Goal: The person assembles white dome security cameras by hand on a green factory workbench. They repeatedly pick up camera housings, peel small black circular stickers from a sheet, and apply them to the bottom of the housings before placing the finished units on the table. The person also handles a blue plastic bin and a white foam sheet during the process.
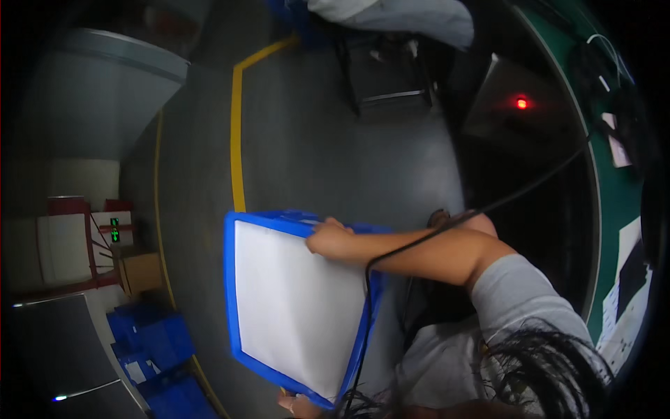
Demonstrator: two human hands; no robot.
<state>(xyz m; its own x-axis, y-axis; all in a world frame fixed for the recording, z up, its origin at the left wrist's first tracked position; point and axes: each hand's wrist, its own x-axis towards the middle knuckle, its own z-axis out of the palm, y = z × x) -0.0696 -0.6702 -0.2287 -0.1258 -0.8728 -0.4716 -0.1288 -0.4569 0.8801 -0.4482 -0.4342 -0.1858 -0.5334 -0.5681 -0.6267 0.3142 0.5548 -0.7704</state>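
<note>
A blue box [232, 293], four-sided with a blue rim round a flat white face, is held tilted in front of me, above the floor. My right hand [331, 239] is closed over its upper rim, fingers curled on the edge, with the bare forearm reaching in from the right. Under the lower rim my left hand [301, 406] shows only in part at the picture's bottom edge, its fingers against the box. The white face [296, 300] looks slightly creased; whether it is a sheet or a lining I cannot tell. A black cord [481, 209] passes across my right forearm and the box.
Several blue bins [157, 342] are piled at the lower left near a cardboard box [142, 271]. Yellow tape [236, 140] marks the grey floor. A seated person's leg [419, 21] and a stool [391, 96] are at the top. A green-topped table [593, 230] runs along the right.
</note>
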